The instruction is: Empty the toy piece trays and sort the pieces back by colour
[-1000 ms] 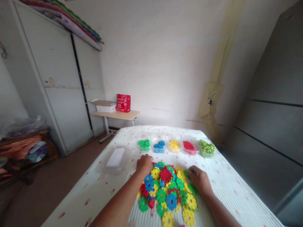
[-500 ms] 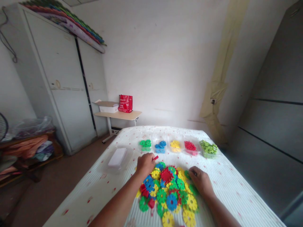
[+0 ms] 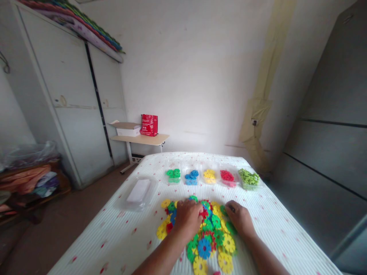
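Observation:
A pile of flower-shaped plastic building discs in green, yellow, blue and red lies before me, with a blue disc point(image 3: 204, 248) near its front. Over the middle of the pile, my left hand point(image 3: 189, 217) is closed, its fingertips pinching at a red plastic piece point(image 3: 204, 214); the hand covers much of that piece. My right hand point(image 3: 241, 218) rests at the pile's right edge with fingers curled, beside a green disc point(image 3: 223, 209). What lies inside the right fingers is hidden. A yellow disc point(image 3: 228, 243) sits below that hand.
Across the back stand clear tubs of green pieces point(image 3: 173, 173), blue pieces point(image 3: 192, 177), yellow pieces point(image 3: 210, 175), red pieces point(image 3: 227, 176) and light-green pieces point(image 3: 249, 177). A clear tray point(image 3: 151, 194) with a white block point(image 3: 139, 191) is at left.
My left hand has moved right and down from above the pile's back left, where it held a red piece, onto the middle of the pile. My right hand stays nearly still.

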A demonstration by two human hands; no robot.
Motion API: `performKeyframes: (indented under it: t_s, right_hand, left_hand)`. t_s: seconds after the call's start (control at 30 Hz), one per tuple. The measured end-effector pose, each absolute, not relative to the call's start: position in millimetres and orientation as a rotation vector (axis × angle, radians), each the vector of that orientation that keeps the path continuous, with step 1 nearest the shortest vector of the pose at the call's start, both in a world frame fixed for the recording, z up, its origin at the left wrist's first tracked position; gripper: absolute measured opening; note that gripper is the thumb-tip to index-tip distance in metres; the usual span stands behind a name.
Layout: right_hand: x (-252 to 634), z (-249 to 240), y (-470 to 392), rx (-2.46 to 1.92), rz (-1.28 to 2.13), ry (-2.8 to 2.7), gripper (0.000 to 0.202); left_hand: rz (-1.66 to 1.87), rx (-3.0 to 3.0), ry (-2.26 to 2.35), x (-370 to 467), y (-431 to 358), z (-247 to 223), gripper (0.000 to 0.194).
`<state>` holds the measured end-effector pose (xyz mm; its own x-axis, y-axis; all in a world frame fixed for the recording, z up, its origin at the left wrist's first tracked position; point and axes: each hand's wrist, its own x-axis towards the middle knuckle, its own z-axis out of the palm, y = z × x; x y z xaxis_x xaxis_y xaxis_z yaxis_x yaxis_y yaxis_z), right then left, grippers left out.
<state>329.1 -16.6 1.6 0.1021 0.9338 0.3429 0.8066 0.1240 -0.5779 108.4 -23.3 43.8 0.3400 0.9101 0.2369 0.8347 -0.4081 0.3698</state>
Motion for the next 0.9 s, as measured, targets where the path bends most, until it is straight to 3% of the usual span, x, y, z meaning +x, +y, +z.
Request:
performKeyframes:
  t_s: [0.3, 0.6, 0.9]
  right_hand:
    - [331.3, -4.5, -13.7, -1.694, 0.260, -1.735, 0.025]
    - [324.0, 9.1, -18.5, -1.566, 0.383, -1.604, 0.027]
    - [268.6, 43.3, -36.2, -1.162, 0.846, -1.668, 0.030]
  left_hand:
    - [0.870, 2.399, 1.602, 107.3, -24.8, 35.6, 0.007]
    - [1.233, 1.811, 1.282, 100.2, -20.9, 28.0, 0.014]
    - [1.225, 1.854, 1.233, 100.4, -25.6, 24.6, 0.020]
